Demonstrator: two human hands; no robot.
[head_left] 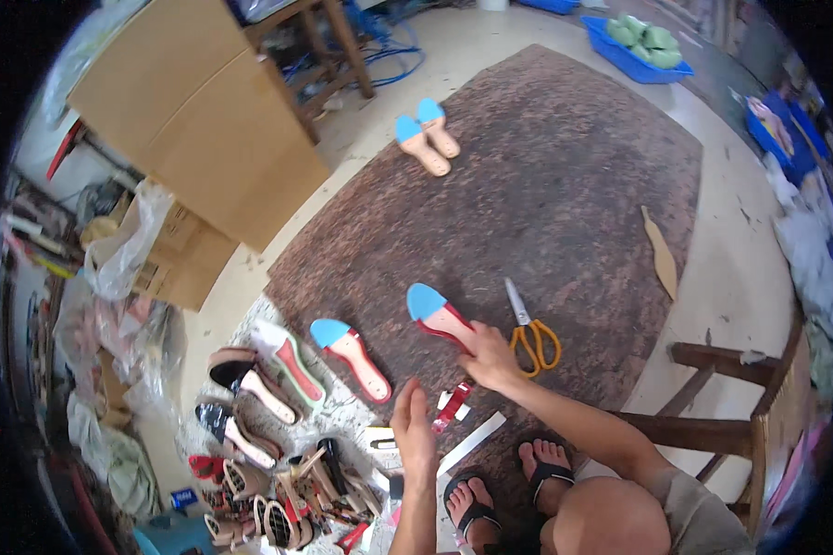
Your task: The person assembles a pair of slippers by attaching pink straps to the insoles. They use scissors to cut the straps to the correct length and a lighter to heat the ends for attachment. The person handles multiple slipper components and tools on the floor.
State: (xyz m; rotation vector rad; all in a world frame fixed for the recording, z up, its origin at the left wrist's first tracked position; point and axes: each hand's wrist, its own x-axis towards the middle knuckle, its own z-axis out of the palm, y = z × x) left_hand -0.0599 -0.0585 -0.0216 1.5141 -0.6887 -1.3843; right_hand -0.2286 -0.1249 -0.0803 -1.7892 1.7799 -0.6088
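Note:
My right hand (491, 359) grips the heel end of a shoe insole (442, 319) with a blue toe and red edging, just over the dark mat. Left of it lies a matching insole (352, 359), its blue toe pointing away from me. My left hand (414, 427) is held up between the two, fingers stretched out and nothing visible in it. Scissors (530, 335) with orange handles rest right of my right hand. Below that hand sit a red strap piece (452, 407) and a white strip (472, 442).
A pair of blue-toed insoles (426, 139) lies farther up the mat (565, 166). Shoes (250, 388) and a heap of shoe parts (296, 499) crowd the lower left. A tan sole shape (659, 252), a wooden chair (713, 430) and cardboard (204, 120) flank the mat.

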